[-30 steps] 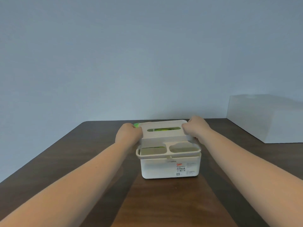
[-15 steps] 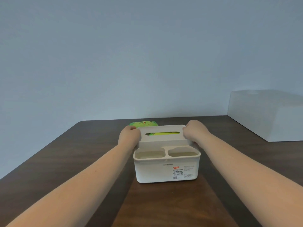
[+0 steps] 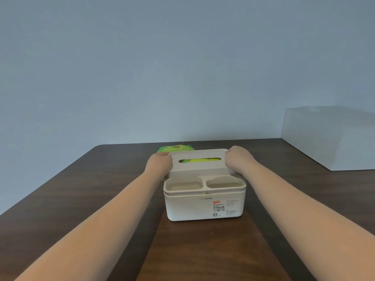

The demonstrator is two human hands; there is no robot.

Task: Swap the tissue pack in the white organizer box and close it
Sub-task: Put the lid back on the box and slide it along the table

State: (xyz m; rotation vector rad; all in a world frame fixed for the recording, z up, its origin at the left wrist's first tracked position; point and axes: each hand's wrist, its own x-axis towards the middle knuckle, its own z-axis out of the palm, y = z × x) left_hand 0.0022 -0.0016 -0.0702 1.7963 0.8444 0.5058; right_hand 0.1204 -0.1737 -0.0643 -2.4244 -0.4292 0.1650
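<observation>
The white organizer box (image 3: 190, 207) stands on the dark wooden table (image 3: 81, 199), label side facing me, with two empty front compartments. Its lid (image 3: 198, 154) with an oval slot sits on the raised rear section. A yellow-green tissue pack (image 3: 199, 159) shows through the slot. My left hand (image 3: 159, 164) grips the lid's left end and my right hand (image 3: 237, 160) grips its right end. A second green tissue pack (image 3: 175, 148) lies on the table just behind the box, mostly hidden by the box and my left hand.
A large white box (image 3: 332, 138) stands at the table's far right edge. A plain blue-grey wall rises behind the table. The table's rounded far-left corner is at the upper left.
The lid has come down from a raised, tilted position onto the box top. Both hands have stayed on its ends. The green pack behind the box has come into view.
</observation>
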